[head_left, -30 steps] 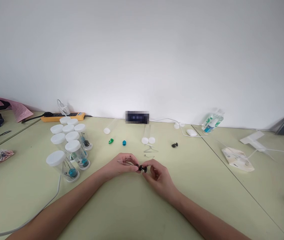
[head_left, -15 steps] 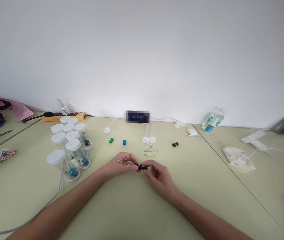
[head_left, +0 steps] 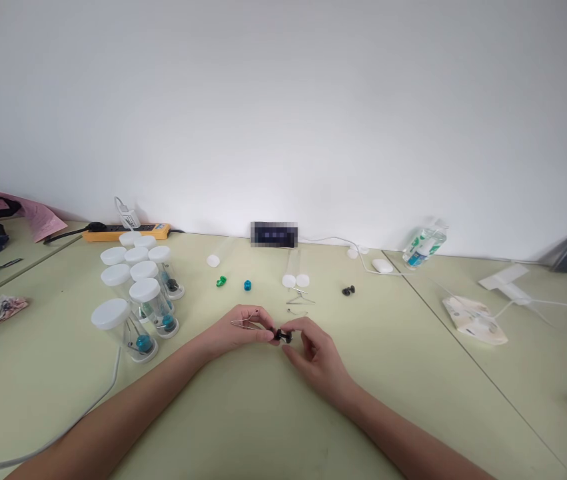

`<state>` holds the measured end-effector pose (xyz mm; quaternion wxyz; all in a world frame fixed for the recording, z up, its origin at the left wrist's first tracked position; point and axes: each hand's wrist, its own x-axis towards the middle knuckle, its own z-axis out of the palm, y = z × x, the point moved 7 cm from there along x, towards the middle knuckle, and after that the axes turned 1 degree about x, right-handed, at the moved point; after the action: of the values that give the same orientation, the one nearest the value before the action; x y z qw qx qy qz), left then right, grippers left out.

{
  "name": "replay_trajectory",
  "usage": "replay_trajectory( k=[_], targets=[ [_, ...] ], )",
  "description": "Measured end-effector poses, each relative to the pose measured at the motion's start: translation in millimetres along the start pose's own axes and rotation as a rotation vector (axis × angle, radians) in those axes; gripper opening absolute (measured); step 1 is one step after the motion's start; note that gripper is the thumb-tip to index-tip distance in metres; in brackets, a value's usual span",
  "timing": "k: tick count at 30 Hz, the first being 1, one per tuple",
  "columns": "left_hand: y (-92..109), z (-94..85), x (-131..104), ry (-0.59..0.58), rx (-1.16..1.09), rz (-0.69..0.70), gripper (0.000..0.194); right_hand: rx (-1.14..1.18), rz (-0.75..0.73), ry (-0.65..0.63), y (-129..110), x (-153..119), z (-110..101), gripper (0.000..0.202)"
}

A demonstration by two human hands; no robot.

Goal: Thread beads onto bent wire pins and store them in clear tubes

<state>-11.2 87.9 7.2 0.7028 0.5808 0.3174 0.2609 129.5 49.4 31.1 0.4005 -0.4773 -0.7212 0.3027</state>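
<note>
My left hand (head_left: 243, 327) is closed, pinching a small black spool-shaped piece (head_left: 287, 337) by its left end. A thin bent metal wire (head_left: 244, 326) also sticks out of that hand, crossing over the palm. Around the black piece's right end, my right hand (head_left: 316, 350) has its thumb and forefinger apart; whether the forefinger touches the piece I cannot tell. Just beyond the hands lie a curved wire (head_left: 297, 313) and several straight and bent wires (head_left: 301, 299). Further off are a blue spool piece (head_left: 248, 285), green pieces (head_left: 221, 281) and black pieces (head_left: 348, 291).
Several clear tubes with white lids (head_left: 146, 289) stand at the left, with parts inside. Clear tubes (head_left: 289, 281) lie near the wall by a dark blurred device (head_left: 274, 235). An orange power strip (head_left: 150, 232), a white cable (head_left: 98, 399) and a bottle (head_left: 426, 245) are around.
My right thumb has come down off the black piece, and the right fingers have parted. My left hand keeps its pinch. The view has shifted slightly.
</note>
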Motion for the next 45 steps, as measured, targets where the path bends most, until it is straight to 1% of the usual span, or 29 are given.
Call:
replay_trajectory(
  k=[7, 11, 17, 28, 36, 42, 45],
  targets=[
    [0.0, -0.4, -0.3, 0.013, 0.023, -0.017, 0.023, 0.034, -0.022, -0.006, 0.0, 0.0, 1.2, 0.024],
    [1.7, -0.4, -0.7, 0.023, 0.037, -0.013, 0.023, 0.027, -0.010, -0.012, 1.1, -0.1, 1.8, 0.024],
    [1.5, 0.5, 0.2, 0.010, 0.024, 0.004, 0.023, 0.026, -0.005, -0.023, -0.2, 0.5, 2.1, 0.021],
    [1.0, 0.0, 1.1, 0.013, 0.030, 0.003, 0.025, -0.005, 0.010, 0.015, 5.9, -1.2, 1.1, 0.020],
    [0.3, 0.9, -0.6, 0.023, 0.031, -0.016, 0.025, -0.012, 0.015, 0.022, 4.5, -1.8, 0.3, 0.020],
    [-0.2, 1.3, 0.1, 0.012, 0.023, -0.013, 0.023, -0.009, 0.020, 0.019, 5.2, -2.1, 0.6, 0.023],
    [1.0, 1.6, -0.2, 0.013, 0.007, -0.007, 0.022, 0.004, -0.008, 0.001, 2.1, -2.0, 1.7, 0.025]
  ],
)
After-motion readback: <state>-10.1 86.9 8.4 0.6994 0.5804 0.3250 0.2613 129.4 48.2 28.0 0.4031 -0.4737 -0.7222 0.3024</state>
